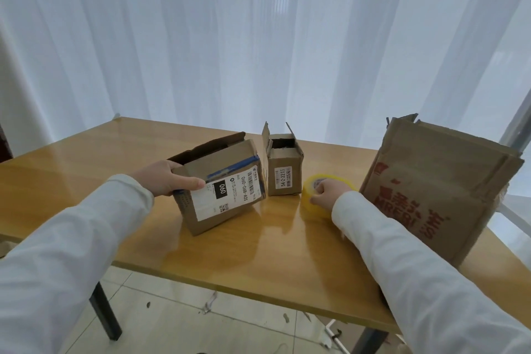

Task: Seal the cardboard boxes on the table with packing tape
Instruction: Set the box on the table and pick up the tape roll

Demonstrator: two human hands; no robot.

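A medium cardboard box (230, 210) with a white shipping label stands tilted at the table's middle, its top flaps open. My left hand (165, 179) grips its left upper edge, thumb lying across the front face. A small box (284, 165) with raised flaps stands just behind it to the right. A yellowish roll of packing tape (311, 192) stands on edge on the table, and my right hand (330, 192) holds it with fingers curled into and around it. A large box (442, 192) with red print stands at the right, partly behind my right sleeve.
The wooden table (86, 169) runs left of the boxes, and its front edge is close to me. White curtains hang behind it. Below the edge are tiled floor with small scraps and dark table legs (105, 316).
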